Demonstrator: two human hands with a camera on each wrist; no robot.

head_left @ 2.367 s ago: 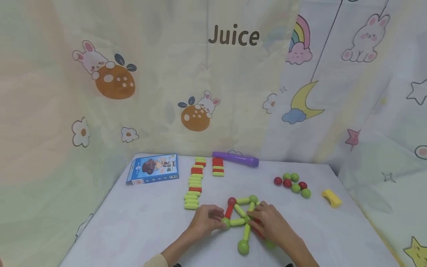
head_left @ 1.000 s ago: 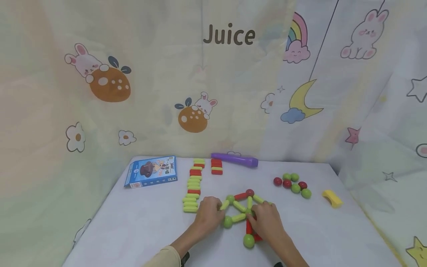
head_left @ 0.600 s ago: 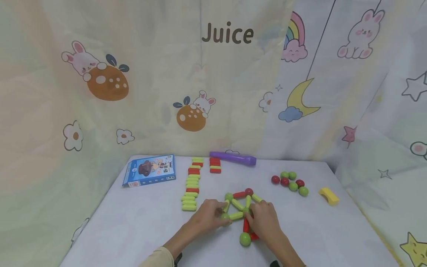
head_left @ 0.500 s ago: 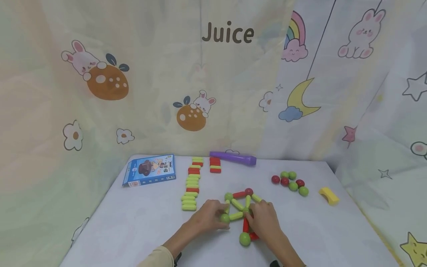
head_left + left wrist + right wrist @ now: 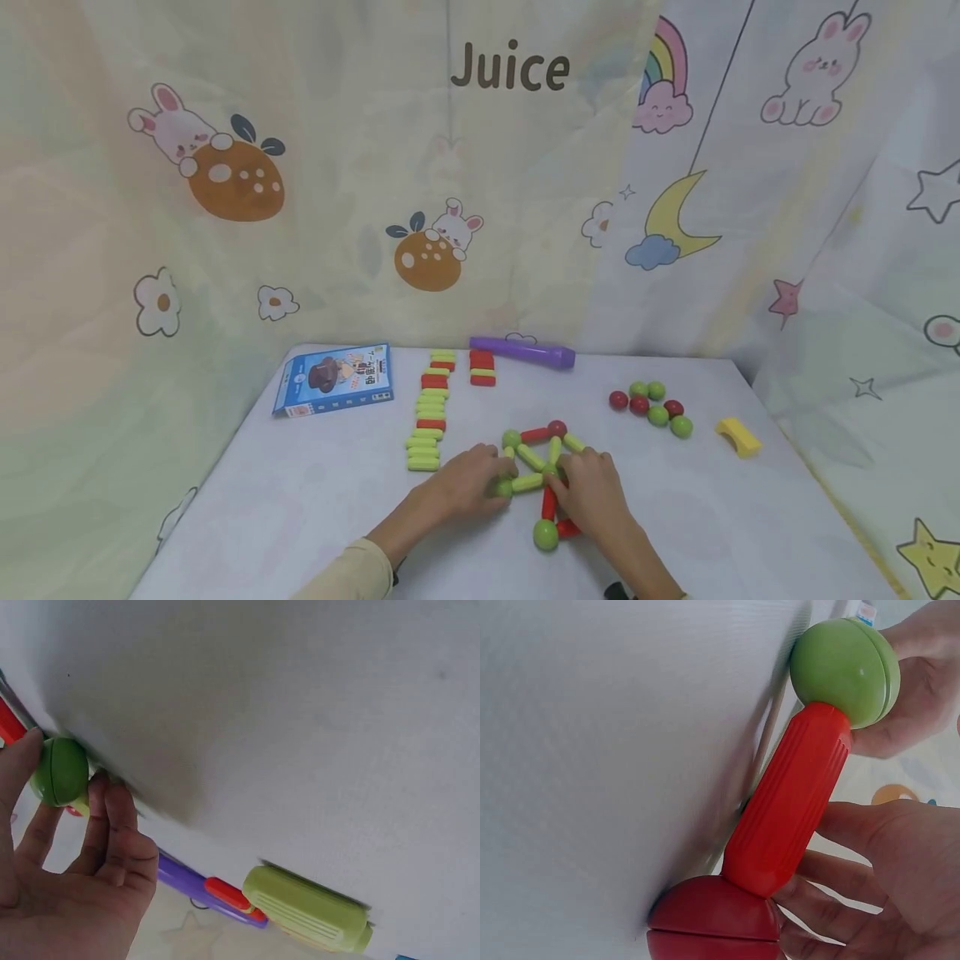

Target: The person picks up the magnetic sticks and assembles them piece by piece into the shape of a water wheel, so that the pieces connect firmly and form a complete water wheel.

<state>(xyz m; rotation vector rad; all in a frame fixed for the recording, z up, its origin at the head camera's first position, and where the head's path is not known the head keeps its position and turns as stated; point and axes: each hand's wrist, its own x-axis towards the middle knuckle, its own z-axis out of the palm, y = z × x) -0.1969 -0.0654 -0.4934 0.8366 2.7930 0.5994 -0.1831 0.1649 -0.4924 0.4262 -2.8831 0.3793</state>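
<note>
A toy frame of green and red balls joined by yellow-green and red rods lies on the table in the head view. My left hand pinches its left green ball between thumb and fingers; a yellow-green rod runs from there up to another green ball. My right hand grips the frame, thumb at the middle green ball. A red rod joins a green ball to a red ball in the right wrist view, right fingers behind it.
Spare rods lie in a long column left of the frame, with a shorter row beside it. Behind stand a blue box and a purple stick. Loose balls and a yellow arch block are at the right.
The frame has turned clockwise, its red ball shifting right. One yellow-green rod has left the short row, and a yellow-green rod now joins the left green balls. The left hand shifted from rod to ball.
</note>
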